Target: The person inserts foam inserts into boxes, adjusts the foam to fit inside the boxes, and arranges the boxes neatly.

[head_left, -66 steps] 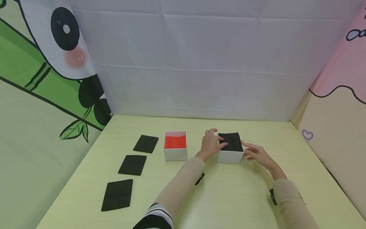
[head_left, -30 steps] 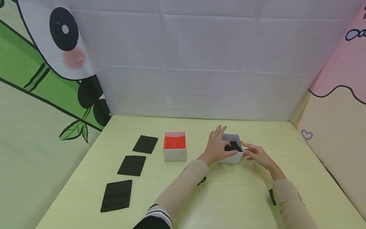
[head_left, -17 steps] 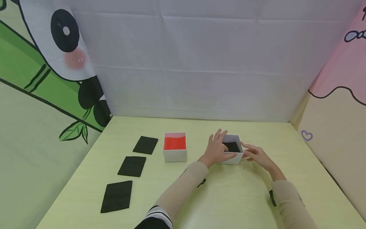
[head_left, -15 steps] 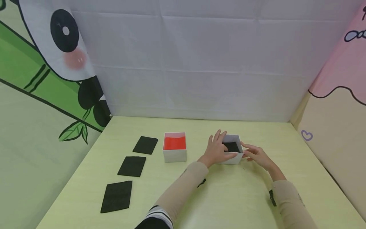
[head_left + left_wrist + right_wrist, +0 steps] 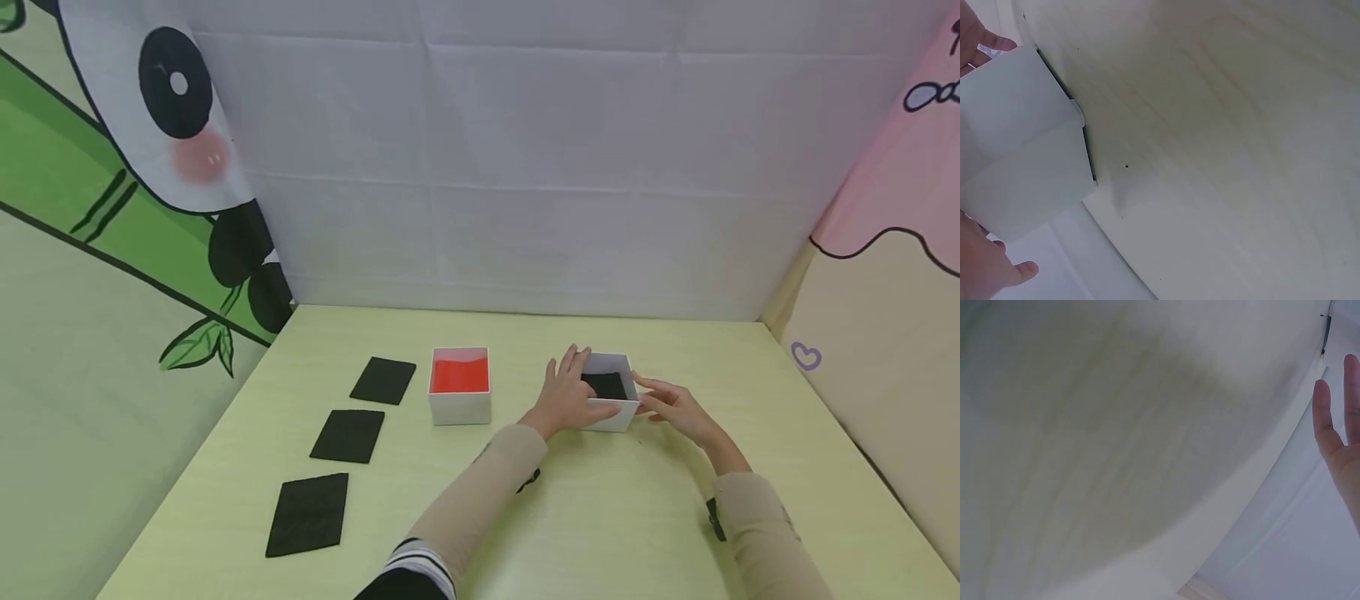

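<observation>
In the head view a small white open-topped box (image 5: 613, 421) stands right of the table's middle. A black square sheet (image 5: 609, 386) lies inside it, below the rim. My left hand (image 5: 561, 402) is over the box's left side. Its thumb stretches across the front wall, a finger reaches inside and the other fingers point up. My right hand (image 5: 681, 410) touches the box's right side with fairly straight fingers. The left wrist view shows the box's outer walls (image 5: 1029, 181) between both hands. Some right-hand fingers (image 5: 1322, 415) show at the edge of the right wrist view.
A second white box (image 5: 460, 410) with a red sheet (image 5: 460, 377) in it stands to the left. Three black squares lie flat in a slanting column: a far one (image 5: 382, 381), a middle one (image 5: 347, 436) and a near one (image 5: 307, 515). A white cloth backdrop (image 5: 487, 167) rises behind the table.
The black sheet, at the box's rim 2.2 s ago, now sits lower inside it. My left hand moved onto the box, then shifted slightly left. The right hand has stayed in place.
</observation>
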The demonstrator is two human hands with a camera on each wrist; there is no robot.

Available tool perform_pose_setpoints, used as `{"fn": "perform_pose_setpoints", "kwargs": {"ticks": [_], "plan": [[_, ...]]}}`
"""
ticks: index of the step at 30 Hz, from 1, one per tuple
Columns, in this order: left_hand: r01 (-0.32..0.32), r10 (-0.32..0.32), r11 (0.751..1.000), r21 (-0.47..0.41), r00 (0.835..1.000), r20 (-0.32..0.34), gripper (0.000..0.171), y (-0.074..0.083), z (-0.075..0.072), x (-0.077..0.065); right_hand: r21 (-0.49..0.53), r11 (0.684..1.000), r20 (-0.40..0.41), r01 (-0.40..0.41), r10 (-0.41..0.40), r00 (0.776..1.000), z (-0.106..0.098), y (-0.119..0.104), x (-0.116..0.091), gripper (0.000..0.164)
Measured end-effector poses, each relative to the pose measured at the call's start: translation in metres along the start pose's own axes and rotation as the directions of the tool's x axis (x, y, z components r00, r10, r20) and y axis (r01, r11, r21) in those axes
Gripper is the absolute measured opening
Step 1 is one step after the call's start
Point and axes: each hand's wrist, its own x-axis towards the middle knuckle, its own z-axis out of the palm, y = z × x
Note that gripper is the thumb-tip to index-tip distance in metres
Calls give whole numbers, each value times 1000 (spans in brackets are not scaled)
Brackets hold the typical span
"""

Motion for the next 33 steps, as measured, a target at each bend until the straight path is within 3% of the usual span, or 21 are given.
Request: {"fn": "perform_pose_setpoints", "kwargs": {"ticks": [11, 24, 33], "plan": [[-62, 61, 998, -3, 995, -73, 49, -1, -7, -6, -28, 999, 2, 28, -28, 1000, 0, -4, 0, 47], [-66, 58, 996, -54, 988, -145, 49, -6, -15, -21, -48, 998, 26, 44, -43, 999, 1, -1, 0, 43], [-86, 49, 979, -187, 980, -193, 48, -11, -23, -39, -60, 998, 20, 29, -28, 999, 1, -1, 1, 43]]}}
